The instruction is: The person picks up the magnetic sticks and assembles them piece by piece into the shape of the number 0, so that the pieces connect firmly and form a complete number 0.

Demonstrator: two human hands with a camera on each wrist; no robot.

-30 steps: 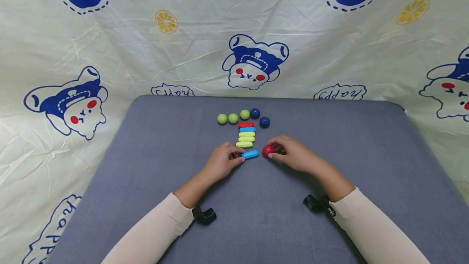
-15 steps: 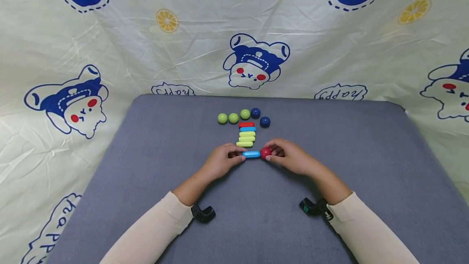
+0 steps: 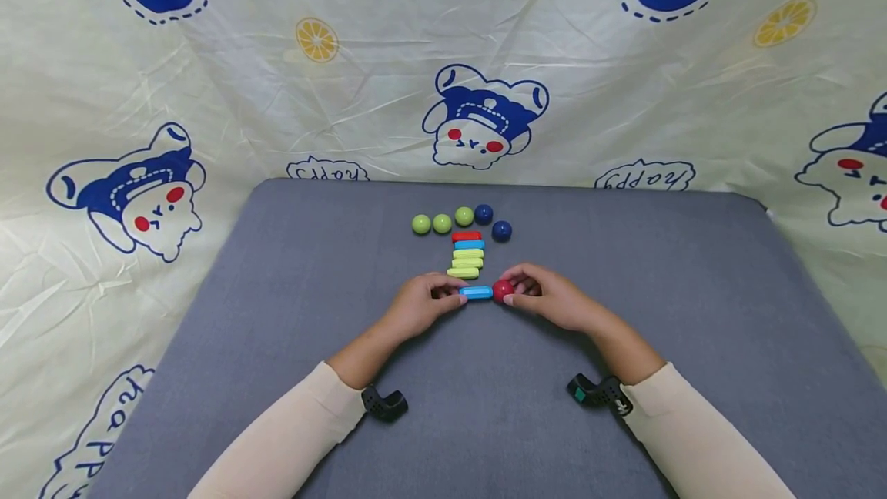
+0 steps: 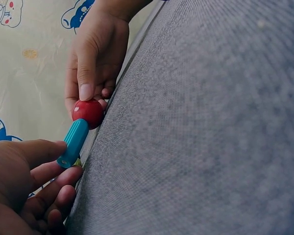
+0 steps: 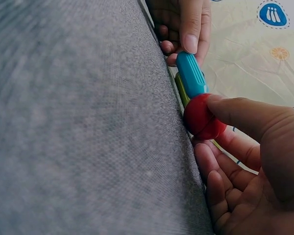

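My left hand (image 3: 420, 303) pinches the left end of a light blue ridged rod (image 3: 476, 293) between thumb and fingers. From the other side, my right hand (image 3: 554, 296) grips a red ball (image 3: 503, 291) by thumb and fingertips. The rod's free end meets the ball, as the left wrist view shows with the blue rod (image 4: 73, 142) against the red ball (image 4: 88, 113). In the right wrist view the ball (image 5: 204, 117) sits under my thumb, in line with the rod (image 5: 191, 73). Both pieces are low over the grey table (image 3: 485, 422).
Beyond the hands lies a column of short rods: several yellow ones (image 3: 467, 262), a blue one (image 3: 469, 245) and a red one (image 3: 466, 236). Behind it are three green balls (image 3: 442, 223) and two dark blue balls (image 3: 502, 231). A printed sheet (image 3: 374, 98) hangs past the table's far edge.
The red ball has moved slightly left and down in my right hand, closing the gap to the blue rod. The rod has levelled from a slight tilt. The last half second shows almost no motion.
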